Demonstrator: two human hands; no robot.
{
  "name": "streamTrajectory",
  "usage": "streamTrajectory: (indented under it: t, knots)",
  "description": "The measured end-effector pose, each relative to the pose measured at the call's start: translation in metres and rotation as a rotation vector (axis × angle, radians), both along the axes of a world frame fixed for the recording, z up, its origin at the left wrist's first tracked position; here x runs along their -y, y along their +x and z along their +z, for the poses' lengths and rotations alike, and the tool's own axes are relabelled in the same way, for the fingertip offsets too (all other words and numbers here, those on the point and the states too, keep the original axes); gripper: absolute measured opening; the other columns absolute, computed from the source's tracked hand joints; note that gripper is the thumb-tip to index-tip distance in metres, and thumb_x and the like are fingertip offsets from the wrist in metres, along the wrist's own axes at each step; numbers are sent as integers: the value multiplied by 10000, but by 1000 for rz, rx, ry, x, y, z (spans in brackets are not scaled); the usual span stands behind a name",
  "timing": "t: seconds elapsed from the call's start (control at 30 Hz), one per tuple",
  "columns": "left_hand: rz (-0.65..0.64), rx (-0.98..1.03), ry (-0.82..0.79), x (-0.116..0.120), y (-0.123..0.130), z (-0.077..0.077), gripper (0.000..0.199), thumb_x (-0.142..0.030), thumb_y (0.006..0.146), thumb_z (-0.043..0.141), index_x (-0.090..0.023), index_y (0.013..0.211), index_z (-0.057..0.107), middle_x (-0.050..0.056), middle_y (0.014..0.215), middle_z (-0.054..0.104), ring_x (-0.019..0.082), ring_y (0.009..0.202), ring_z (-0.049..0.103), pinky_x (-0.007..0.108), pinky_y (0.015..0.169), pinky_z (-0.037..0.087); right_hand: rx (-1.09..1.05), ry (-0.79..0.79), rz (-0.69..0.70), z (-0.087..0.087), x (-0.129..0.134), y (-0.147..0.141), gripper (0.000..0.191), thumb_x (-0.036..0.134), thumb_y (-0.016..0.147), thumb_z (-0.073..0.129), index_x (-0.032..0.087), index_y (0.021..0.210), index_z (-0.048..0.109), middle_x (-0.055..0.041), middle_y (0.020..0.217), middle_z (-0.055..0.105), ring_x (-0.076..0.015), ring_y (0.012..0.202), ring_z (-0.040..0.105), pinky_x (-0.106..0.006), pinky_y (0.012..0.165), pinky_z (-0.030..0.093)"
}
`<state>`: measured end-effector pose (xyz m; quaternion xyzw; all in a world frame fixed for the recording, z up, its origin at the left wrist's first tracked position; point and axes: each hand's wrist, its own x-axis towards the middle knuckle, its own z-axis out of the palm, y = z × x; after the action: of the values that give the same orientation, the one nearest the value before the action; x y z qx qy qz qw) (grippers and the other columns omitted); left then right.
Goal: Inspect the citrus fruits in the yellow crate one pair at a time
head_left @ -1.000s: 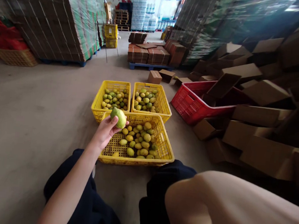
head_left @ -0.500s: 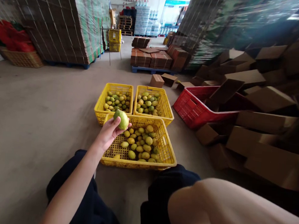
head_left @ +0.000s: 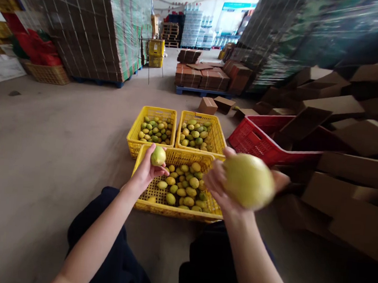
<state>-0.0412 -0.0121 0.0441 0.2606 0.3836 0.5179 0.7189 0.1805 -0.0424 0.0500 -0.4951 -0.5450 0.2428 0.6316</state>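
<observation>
My left hand (head_left: 146,169) is closed around a green-yellow lemon (head_left: 158,156) above the left part of the front yellow crate (head_left: 178,212). Over that crate's right side, much nearer the camera, my right hand (head_left: 220,181) holds a large-looking yellow-green lemon (head_left: 248,181); both are smeared by motion. Loose lemons (head_left: 190,191) lie mostly toward the middle and right of the front crate, and its perforated floor shows at the left. Behind it stand two more yellow crates, the left one (head_left: 130,143) and the right one (head_left: 220,137), each with green and yellow lemons inside.
A red crate (head_left: 253,140) with cardboard in it stands to the right, beside a heap of open cardboard boxes (head_left: 345,193). Farther back are flattened cartons (head_left: 213,79) on a blue pallet and tall wrapped stacks (head_left: 83,24). Concrete floor (head_left: 61,140) extends at left.
My right hand has come up into view with a lemon, where before only the right arm showed low down. The left hand still holds its lemon, now turned somewhat. The view has shifted slightly left.
</observation>
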Motion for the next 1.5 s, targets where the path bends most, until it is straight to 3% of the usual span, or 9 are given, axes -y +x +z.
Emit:
streamTrajectory:
  t: [0.13,0.2,0.3,0.53,0.83,0.97,1.1,1.27,1.5]
  knots:
    - [-56,-96,-62,-3,5,-7,558,-672,760,496,-131,794,629,-23,459,551,83,320,524,146,307,347,-742,-448,524,-17,-28,-38,336,536,806,581,205,780,630,-47,671,680,-129,485,564,-215,371,418]
    - [-107,-154,-86,-4,10,-14,578,-694,759,468,-137,677,599,-17,453,542,78,309,511,151,310,339,-984,-678,619,-33,-35,-48,336,499,809,598,178,713,606,-52,610,669,-98,406,498,-200,362,409]
    - [-160,-219,-95,-2,17,-24,608,-720,742,470,-141,586,571,-3,458,544,80,313,511,164,323,348,-1090,-887,655,-51,-35,-47,396,502,868,509,155,703,604,-72,600,670,-84,370,459,-201,365,411]
    - [-188,-229,-107,-2,30,-33,587,-693,742,525,-127,672,661,39,479,582,95,365,538,176,365,394,-1144,-878,633,-53,-22,-45,415,495,881,467,154,687,603,-63,556,648,-75,336,414,-196,344,387]
    - [-189,-169,-140,-5,32,-34,546,-665,730,596,-126,789,668,79,589,653,146,497,627,223,480,507,-1187,-840,594,-51,-17,-43,347,468,847,571,153,712,617,-52,588,674,-103,413,538,-208,412,476]
    - [-35,-158,34,-2,31,-30,427,-500,702,732,-174,948,609,67,899,685,155,711,675,277,692,565,-1058,-682,439,-50,-19,-40,247,410,740,716,190,816,635,-35,741,704,-155,613,642,-250,537,544]
    - [140,-475,453,2,28,-29,444,-379,675,786,-229,1048,597,44,1056,601,181,920,627,327,833,534,-454,-281,126,-50,-18,-38,428,329,627,810,245,1004,626,-13,939,672,-193,831,637,-332,740,554]
    - [219,-875,815,9,26,-29,392,-323,711,765,-275,1081,647,57,1071,544,217,1002,574,368,894,491,232,171,-102,-50,-14,-35,443,276,728,727,261,1146,579,-77,1166,606,-271,1102,561,-491,983,438]
    - [237,-994,1011,13,26,-27,335,-302,798,684,-325,1129,642,47,1098,523,201,1026,591,382,960,460,334,246,-188,-58,-13,-38,524,232,746,691,262,1225,481,-88,1147,611,-261,1057,599,-459,895,503]
